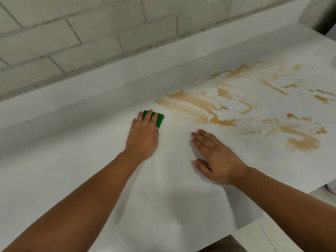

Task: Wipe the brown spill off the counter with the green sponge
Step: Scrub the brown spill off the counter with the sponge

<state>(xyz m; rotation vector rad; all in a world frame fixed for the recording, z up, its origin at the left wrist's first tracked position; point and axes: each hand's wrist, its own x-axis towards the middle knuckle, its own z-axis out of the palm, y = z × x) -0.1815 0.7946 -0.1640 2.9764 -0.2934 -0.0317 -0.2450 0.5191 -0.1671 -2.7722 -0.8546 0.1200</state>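
A green sponge [159,118] lies flat on the white counter [72,160], just left of the near end of the brown spill [200,110]. My left hand [143,135] presses on the sponge with fingers spread over its top, hiding most of it. The spill spreads in smeared brown streaks and patches across the counter's right half, out to a thick blotch [303,142] at the far right. My right hand [216,159] rests flat on the counter, palm down, fingers apart, holding nothing, just below the spill's near edge.
A low white backsplash ledge [109,73] runs along the back of the counter under a white brick wall [72,33]. The counter's front edge [254,220] drops off at lower right, with floor tiles beyond and a pale object [331,186] at the right border.
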